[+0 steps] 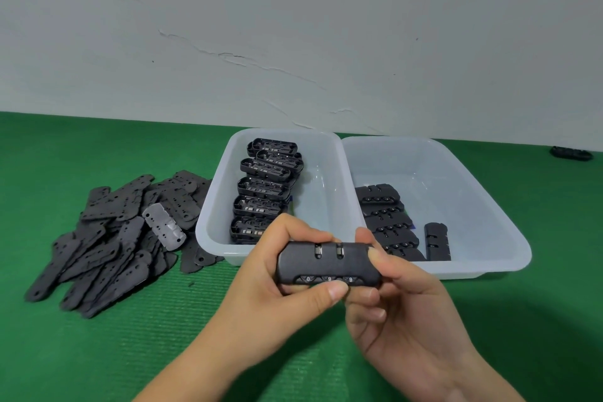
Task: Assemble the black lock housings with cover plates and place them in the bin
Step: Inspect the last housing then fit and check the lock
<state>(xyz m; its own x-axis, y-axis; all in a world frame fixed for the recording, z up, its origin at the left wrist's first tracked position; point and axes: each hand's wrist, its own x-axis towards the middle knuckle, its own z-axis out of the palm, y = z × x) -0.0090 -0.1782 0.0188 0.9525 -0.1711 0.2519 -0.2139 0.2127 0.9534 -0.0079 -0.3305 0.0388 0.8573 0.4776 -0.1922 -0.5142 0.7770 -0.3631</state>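
Note:
Both hands hold one black lock housing (328,263) in front of the bins, its number dials facing me. My left hand (280,274) grips its left end, thumb under the dials. My right hand (391,297) grips its right end, thumb on top. A pile of flat black cover plates (111,238) lies on the green mat at the left, one pale grey plate (164,226) on top. The left clear bin (212,206) holds a row of open housings (264,192). The right clear bin (483,206) holds several finished locks (388,222).
A green mat (130,352) covers the table up to a grey wall. One more black part (571,153) lies at the far right near the wall. The two bins stand side by side, touching, just beyond my hands.

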